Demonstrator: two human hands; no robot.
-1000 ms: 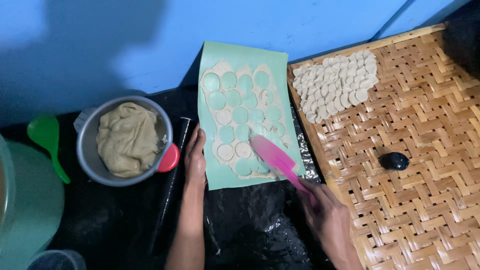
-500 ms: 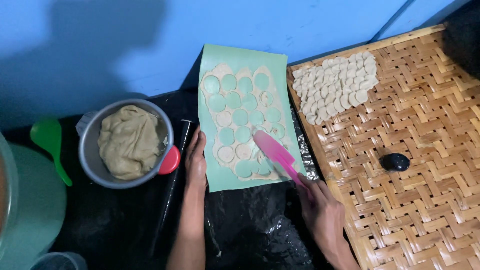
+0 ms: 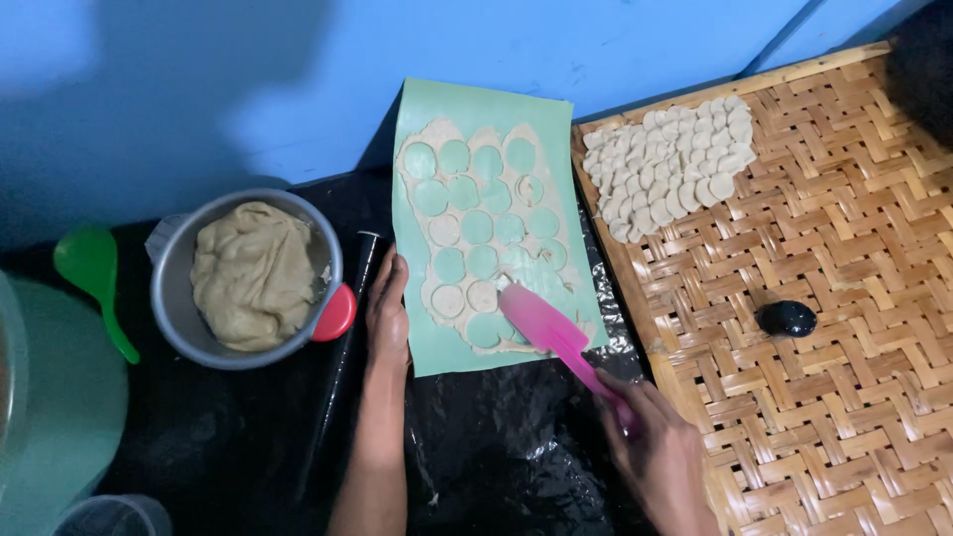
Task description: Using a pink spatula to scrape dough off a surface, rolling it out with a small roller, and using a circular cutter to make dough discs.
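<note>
One grey metal pot (image 3: 179,328) held one dough lump (image 3: 253,273); right hand (image 3: 660,457) fingers clamped one pink spatula (image 3: 551,333); left hand (image 3: 387,313) fingers seemingly flat, together, on one green mat (image 3: 476,99).

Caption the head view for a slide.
Right hand slides pink plastic spatula under dough rounds on green mat; left hand steadies it.

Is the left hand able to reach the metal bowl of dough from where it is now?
Probably yes. The left hand rests on the green mat's edge, holding nothing; only the thin black rod lies between it and the metal bowl.
</note>
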